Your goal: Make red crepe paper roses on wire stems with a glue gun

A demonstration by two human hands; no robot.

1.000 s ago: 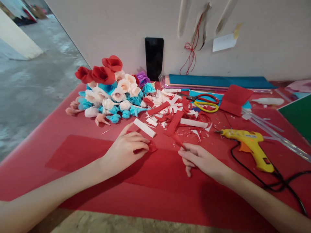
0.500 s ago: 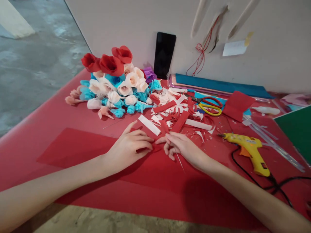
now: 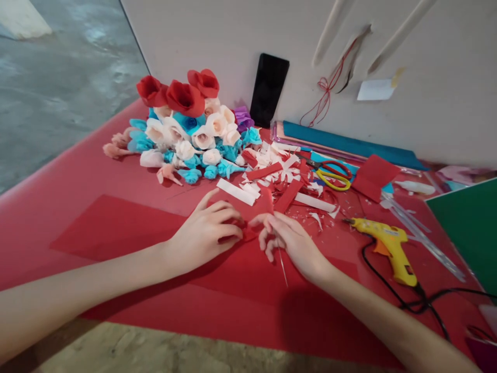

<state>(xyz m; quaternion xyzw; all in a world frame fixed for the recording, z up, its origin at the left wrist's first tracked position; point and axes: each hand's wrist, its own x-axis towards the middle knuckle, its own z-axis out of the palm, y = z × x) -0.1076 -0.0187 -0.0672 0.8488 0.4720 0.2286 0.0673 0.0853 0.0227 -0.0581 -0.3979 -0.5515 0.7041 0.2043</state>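
Observation:
My left hand (image 3: 212, 228) rests over a long sheet of red crepe paper (image 3: 120, 225), with its index finger raised. Its thumb and other fingers close on a small piece of red paper (image 3: 250, 234) between the two hands. Close by on the right, my right hand (image 3: 291, 238) pinches a thin wire (image 3: 283, 267) that slants down below the palm. Beyond its fingertips stands a small red paper strip (image 3: 267, 199); whether the fingers touch it is hidden. A white paper strip (image 3: 236, 191) lies just past my left fingertips.
Red, white and blue paper flowers (image 3: 185, 98) are heaped at the back left. Paper scraps (image 3: 279, 166) and yellow-and-red-handled scissors (image 3: 333, 178) lie behind my hands. A yellow glue gun (image 3: 388, 246) with a black cord lies right. A phone (image 3: 269, 90) leans on the wall.
The whole view has shifted and tilted slightly. Both hands keep nearly the same pose, and the red strip beyond my right fingertips shows more upright and brighter.

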